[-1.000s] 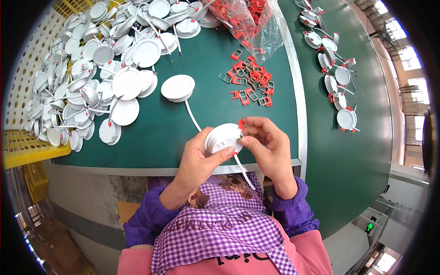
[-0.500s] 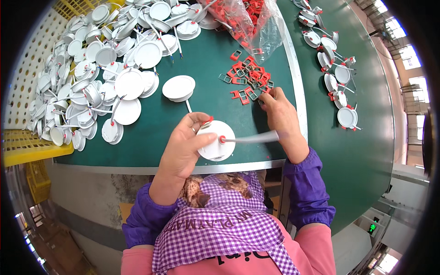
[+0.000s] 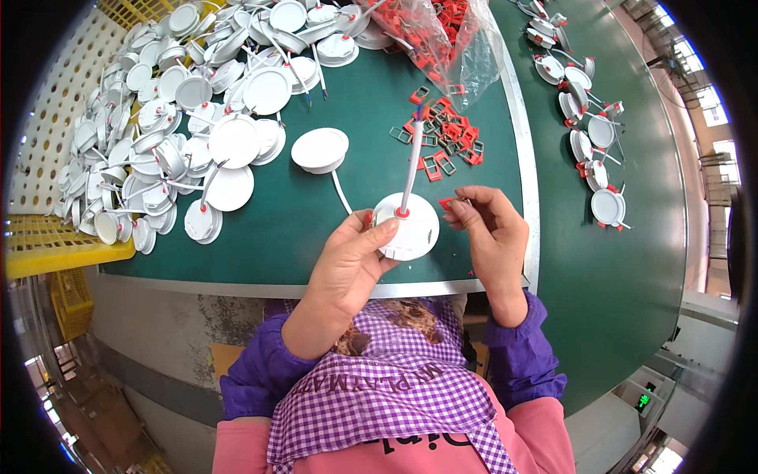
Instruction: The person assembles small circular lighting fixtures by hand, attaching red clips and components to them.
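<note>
My left hand grips a round white downlight by its edge, thumb on the back face. A white cable rises from the red grommet at its middle, and a bit of red shows by my left fingers. Just right of the lamp, my right hand pinches a small red clip between thumb and fingertips, apart from the lamp. Beyond them lies a loose heap of red clips with metal frames. Another white downlight rests on the green table with its cable trailing toward my left hand.
A big pile of white downlights spreads over the left, against a yellow crate. A clear plastic bag of red clips stands at the back. Past a pale table edge, several finished-looking lamps line another green surface.
My right hand has come back from the clip heap toward the lamp with a red clip. The left hand has shifted right, and the lamp has turned so its cable points away from me.
</note>
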Action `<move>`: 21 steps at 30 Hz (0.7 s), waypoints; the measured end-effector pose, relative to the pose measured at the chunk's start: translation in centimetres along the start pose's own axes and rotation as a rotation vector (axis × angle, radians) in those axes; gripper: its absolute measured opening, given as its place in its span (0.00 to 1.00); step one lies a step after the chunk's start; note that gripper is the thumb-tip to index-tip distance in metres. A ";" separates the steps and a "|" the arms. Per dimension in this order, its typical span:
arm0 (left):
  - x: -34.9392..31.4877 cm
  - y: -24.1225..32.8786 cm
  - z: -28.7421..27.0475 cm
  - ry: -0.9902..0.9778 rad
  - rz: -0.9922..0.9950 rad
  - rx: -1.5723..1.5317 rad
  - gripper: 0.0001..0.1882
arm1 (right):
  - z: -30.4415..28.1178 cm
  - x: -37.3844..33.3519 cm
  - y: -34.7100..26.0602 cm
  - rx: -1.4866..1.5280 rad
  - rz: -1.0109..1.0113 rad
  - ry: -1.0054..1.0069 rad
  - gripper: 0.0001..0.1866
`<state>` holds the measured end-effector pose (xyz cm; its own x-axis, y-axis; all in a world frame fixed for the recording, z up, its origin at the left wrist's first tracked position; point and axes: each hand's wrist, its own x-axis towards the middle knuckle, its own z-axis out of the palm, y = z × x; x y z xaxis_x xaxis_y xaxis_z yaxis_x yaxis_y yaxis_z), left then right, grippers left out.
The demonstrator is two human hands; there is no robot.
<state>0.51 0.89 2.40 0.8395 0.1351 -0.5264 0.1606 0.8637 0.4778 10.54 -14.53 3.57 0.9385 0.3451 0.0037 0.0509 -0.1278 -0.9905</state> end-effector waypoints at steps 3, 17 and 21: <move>0.2 -0.5 -0.2 0.031 0.082 0.146 0.17 | 0.6 -1.0 -0.1 0.120 -0.046 0.045 0.07; 0.9 -2.2 0.7 -0.016 0.347 0.226 0.18 | 1.2 -2.8 -0.1 -0.384 -0.278 0.025 0.08; 1.1 -2.9 0.3 -0.002 0.452 0.318 0.17 | 1.6 -3.1 0.0 -0.423 -0.301 0.018 0.08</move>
<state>1.14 -1.60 0.66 0.8622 0.4572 -0.2180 -0.0674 0.5302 0.8452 7.11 -14.13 3.32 0.8666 0.4087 0.2863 0.4498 -0.3912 -0.8029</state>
